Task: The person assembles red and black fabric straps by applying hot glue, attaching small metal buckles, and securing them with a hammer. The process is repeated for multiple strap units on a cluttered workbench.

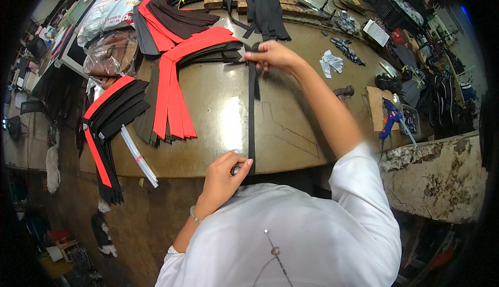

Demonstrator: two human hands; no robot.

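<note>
A long narrow black strap runs straight up the table in front of me. My left hand is closed at the table's near edge, its thumb and forefinger on the strap's lower end. A small round metallic thing shows inside that fist; its kind is hidden. Farther off, my right hand pinches the strap's upper part, and a second strap length hangs beside it. Just left of those fingers lies a fanned stack of red and black strips, its black ends almost touching the hand.
More red and black strips lie at left, beside a bundle of white sticks. Black straps drape over a wooden bar at the back. At right are a hammer, a blue glue gun and white scraps.
</note>
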